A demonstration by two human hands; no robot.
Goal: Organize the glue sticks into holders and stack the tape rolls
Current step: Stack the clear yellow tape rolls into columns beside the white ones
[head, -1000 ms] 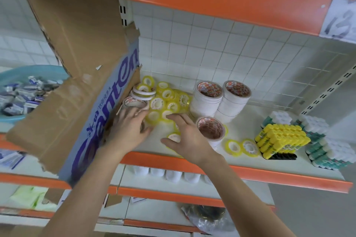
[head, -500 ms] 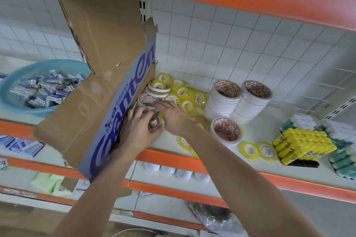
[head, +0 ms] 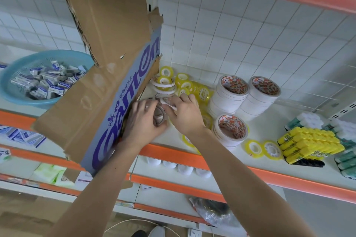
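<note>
Two hands meet over one small grey-rimmed tape roll [head: 159, 116] at the front left of the white shelf board [head: 256, 161], hard against the torn brown cardboard box with purple lettering [head: 107, 90]. Furthest left on the shelf sits a round light-blue plastic basket of small wrapped packets [head: 11, 90]. Next, the left hand [head: 143, 121] curls its fingers [head: 163, 125] around the roll, which is tilted on edge with its open core facing up and toward the camera. Touching it from the right, the right hand [head: 185, 115] pinches a thin white roll [head: 169, 105] at the fingertips, just above the grey one. Both hands are equally close; the coming move probably sets these flat onto the short pile of white-and-yellow rolls [head: 163, 84] just behind. Room is tight there, with loose yellow rolls [head: 203, 92] crowding it. Further right stand tall stacks of wide white tape [head: 230, 94], then the block of yellow-capped glue sticks [head: 308, 143] near the shelf's orange front rail [head: 289, 176].
</note>
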